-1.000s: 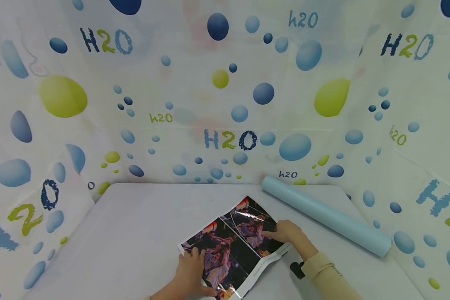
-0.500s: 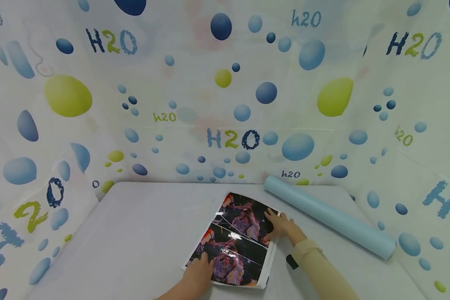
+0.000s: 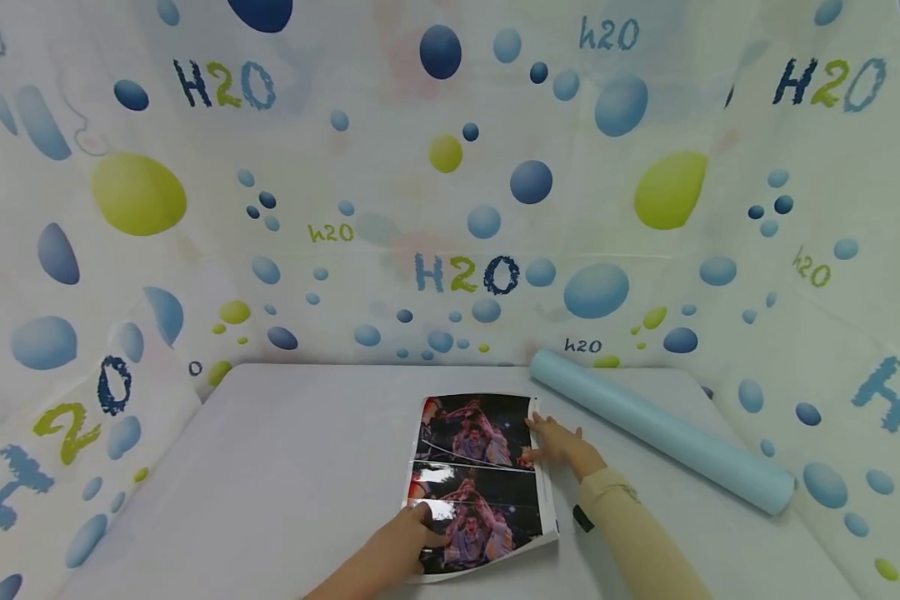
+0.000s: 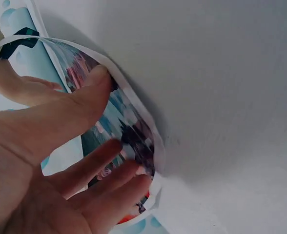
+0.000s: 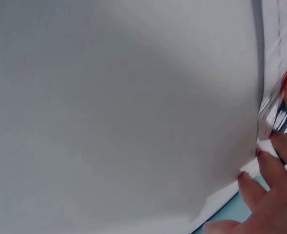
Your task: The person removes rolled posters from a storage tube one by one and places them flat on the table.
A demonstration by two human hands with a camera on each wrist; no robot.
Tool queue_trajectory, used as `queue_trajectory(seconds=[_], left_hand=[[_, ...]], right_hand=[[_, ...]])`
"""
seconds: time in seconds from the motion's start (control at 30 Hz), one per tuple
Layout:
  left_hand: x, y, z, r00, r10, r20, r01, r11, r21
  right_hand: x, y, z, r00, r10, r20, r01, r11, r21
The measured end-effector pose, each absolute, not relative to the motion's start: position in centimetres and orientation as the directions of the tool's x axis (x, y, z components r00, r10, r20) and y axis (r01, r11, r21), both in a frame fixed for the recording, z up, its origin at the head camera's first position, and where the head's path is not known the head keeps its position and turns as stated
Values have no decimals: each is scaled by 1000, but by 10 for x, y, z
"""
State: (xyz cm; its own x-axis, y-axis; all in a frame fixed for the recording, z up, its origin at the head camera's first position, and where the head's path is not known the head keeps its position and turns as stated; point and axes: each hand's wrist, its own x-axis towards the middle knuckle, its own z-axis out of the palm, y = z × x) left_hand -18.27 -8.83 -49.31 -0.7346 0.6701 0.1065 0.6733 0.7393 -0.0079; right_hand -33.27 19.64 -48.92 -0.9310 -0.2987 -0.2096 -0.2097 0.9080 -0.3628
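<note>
A glossy printed sheet (image 3: 480,467), with two like pictures of people one above the other and a white border, lies on the white table in the head view. Its near edge bows up from the table, as the left wrist view shows. At its lower left corner my left hand (image 3: 401,542) rests on the print, thumb and fingers spread apart. My right hand (image 3: 566,446) touches the upper right edge with its fingers spread. In the right wrist view, the right-hand fingers (image 5: 273,165) lie along the sheet's white border.
A light blue roll (image 3: 660,433) lies slantwise at the back right of the white table (image 3: 285,467). Behind and at the sides hang white sheets with blue and green drops (image 3: 596,290). A small black object (image 3: 582,518) sits by the right wrist.
The printed sheet has turned counterclockwise from a slant to nearly straight, both hands moving with it. My right hand has shifted a little up along its right edge.
</note>
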Motion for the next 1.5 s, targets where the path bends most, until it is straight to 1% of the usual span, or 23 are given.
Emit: queue_trajectory(seconds=[0.03, 0.1, 0.13, 0.2, 0.27, 0.4, 0.63, 0.83, 1.07, 1.13, 1.37, 1.5], left_hand=[[-184, -89, -493, -738, 668, 95, 673, 739, 32], [-185, -88, -491, -770, 634, 67, 636, 756, 155], [-186, -87, -490, -785, 617, 45, 614, 767, 189], [-186, -84, -490, -815, 579, 0, 565, 794, 224], [-186, -81, -489, -840, 541, -47, 517, 824, 234], [-182, -74, -489, -859, 502, -99, 479, 857, 190], [-179, -73, -493, -871, 487, -69, 470, 865, 176], [-177, -73, -490, -888, 450, -100, 428, 885, 185], [-177, -70, -487, -893, 440, -96, 426, 894, 140], [-177, -70, -486, -894, 439, -92, 425, 894, 144], [-177, -68, -482, -896, 417, -155, 385, 901, 198], [-178, -67, -480, -893, 424, -154, 391, 898, 204]], right_hand=[[-332, 197, -488, -931, -296, -215, -204, 908, -366], [-329, 199, -485, -932, -292, -215, -200, 909, -365], [-328, 200, -484, -933, -290, -212, -198, 908, -369], [-327, 202, -484, -934, -292, -205, -201, 906, -373], [-326, 204, -485, -934, -295, -203, -204, 904, -377], [-327, 206, -488, -933, -286, -217, -190, 906, -378], [-331, 201, -490, -929, -282, -238, -178, 908, -380], [-332, 195, -490, -926, -288, -243, -181, 906, -384], [-331, 195, -492, -930, -264, -258, -142, 901, -409], [-331, 195, -492, -930, -260, -261, -137, 902, -410], [-330, 195, -489, -930, -256, -265, -127, 897, -423], [-330, 195, -487, -931, -252, -266, -117, 893, -435]])
